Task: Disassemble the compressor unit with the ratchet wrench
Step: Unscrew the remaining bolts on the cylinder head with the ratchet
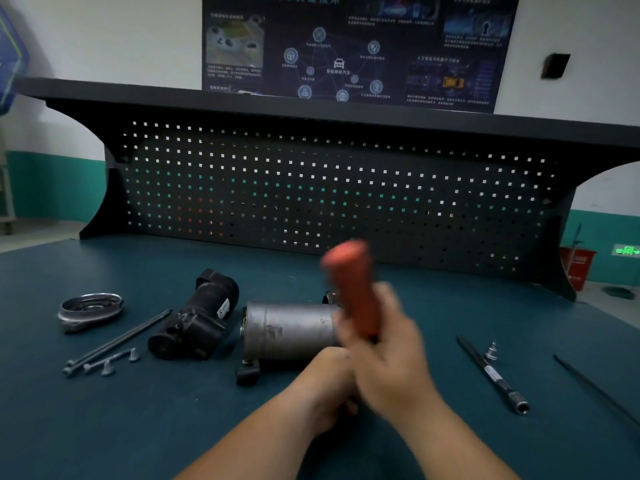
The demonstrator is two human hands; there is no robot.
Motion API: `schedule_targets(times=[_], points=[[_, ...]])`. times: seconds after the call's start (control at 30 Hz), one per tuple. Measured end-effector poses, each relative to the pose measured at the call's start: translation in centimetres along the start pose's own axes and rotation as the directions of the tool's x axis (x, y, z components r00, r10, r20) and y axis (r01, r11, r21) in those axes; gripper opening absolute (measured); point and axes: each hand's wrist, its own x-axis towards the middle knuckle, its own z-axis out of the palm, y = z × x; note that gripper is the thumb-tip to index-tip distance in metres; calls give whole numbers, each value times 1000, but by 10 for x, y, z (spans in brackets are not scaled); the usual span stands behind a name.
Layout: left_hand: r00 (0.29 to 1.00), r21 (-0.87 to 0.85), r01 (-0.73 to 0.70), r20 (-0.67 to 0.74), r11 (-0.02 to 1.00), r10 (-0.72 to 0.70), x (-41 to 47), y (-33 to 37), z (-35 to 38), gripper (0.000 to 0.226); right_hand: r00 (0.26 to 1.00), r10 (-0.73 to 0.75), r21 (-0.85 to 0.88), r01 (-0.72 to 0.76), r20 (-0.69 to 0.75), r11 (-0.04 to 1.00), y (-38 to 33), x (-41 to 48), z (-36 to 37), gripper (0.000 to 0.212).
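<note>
Here the right hand [391,358] grips the ratchet wrench [353,282], handle pointing up; left hand [325,375] state unclear.

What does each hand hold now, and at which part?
The right hand grips the ratchet wrench at the lower end of its orange handle. The left hand sits below it; whether it holds anything is hidden.

- It's dim in here; the bench top [104,427] reads as dark teal, and the shadows are faint and soft.
- Light pricks through the pegboard [329,188] holes as small bright squares.
- The orange handle [351,289] and the right hand [388,351] are smeared by motion blur.
- The shelf [311,105] bows towards the edges, and the poster [346,46] looks soft.
</note>
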Motion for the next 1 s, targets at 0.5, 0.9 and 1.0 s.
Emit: schedule_targets(times=[0.5, 0.9, 1.0], points=[[996, 27, 75, -55, 997, -73, 0, 4, 7, 34, 298, 919, 911, -241, -257, 333, 41, 13, -35, 21], [998, 20, -13, -69, 1000, 15, -8, 10, 0, 22, 990, -109, -12, 111, 94, 994, 3, -4, 7, 20], [1000, 74, 7, -23, 997, -5, -7, 9, 3, 14, 955, 220, 283, -160, -198, 946, 4, 2, 0, 20]])
